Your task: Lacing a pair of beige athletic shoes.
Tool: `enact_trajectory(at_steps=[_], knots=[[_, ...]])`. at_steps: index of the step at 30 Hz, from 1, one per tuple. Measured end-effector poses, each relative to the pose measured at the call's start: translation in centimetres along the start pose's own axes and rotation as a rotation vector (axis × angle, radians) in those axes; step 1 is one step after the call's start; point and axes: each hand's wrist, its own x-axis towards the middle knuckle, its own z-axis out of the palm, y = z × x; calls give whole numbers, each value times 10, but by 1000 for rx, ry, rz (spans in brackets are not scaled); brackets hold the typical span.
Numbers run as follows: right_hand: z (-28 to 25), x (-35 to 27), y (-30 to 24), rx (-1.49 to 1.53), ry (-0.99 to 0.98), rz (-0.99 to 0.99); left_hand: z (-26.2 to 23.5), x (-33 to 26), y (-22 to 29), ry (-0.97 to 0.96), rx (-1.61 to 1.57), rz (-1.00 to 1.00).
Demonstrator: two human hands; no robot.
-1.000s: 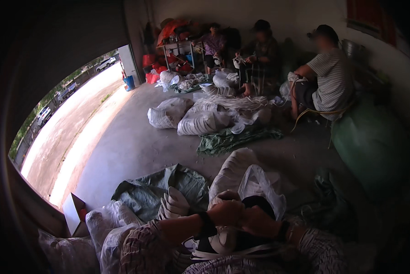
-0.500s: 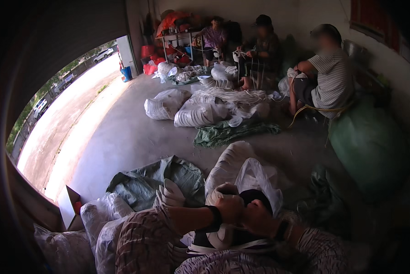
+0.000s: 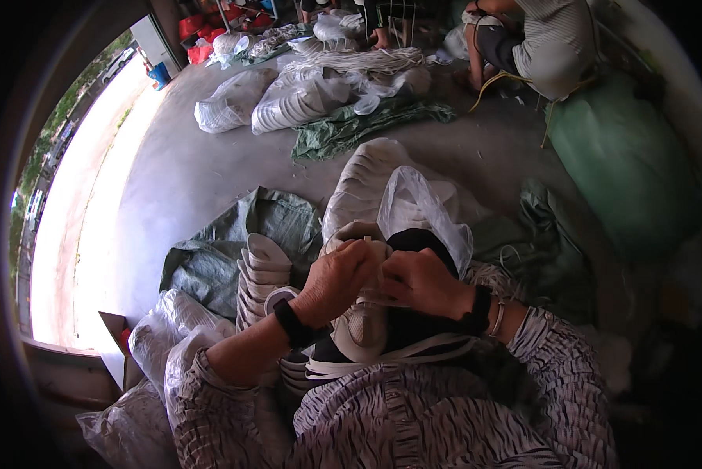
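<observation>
Head view: Nested, curved off-white shoe pieces are stacked at nine o'clock from the bare left hand, by whose narrowed fingers a beige mesh shoe upper is held at the picture's six o'clock. At that upper's two o'clock, the bare right hand is curled, its grip impossible to tell with fingertips hidden. Farther along that bearing, a bulging green sack is seen.
</observation>
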Motion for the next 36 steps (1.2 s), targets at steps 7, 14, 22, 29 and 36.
enact_trajectory(at_steps=[7,14,22,29,36], knots=[[-5,-10,7,741,211,432,-31,-22,-53,503,-815,-646],[-140,-197,209,950,1217,839,-263,-244,-266,1366,-567,-960],[-129,-213,238,1464,922,879,-253,-269,-286,1173,-960,-894],[-42,-36,11,889,-96,526,-96,-75,-81,586,-1224,-785],[15,-51,-15,-128,-263,-55,-33,-51,39,21,-638,-489]])
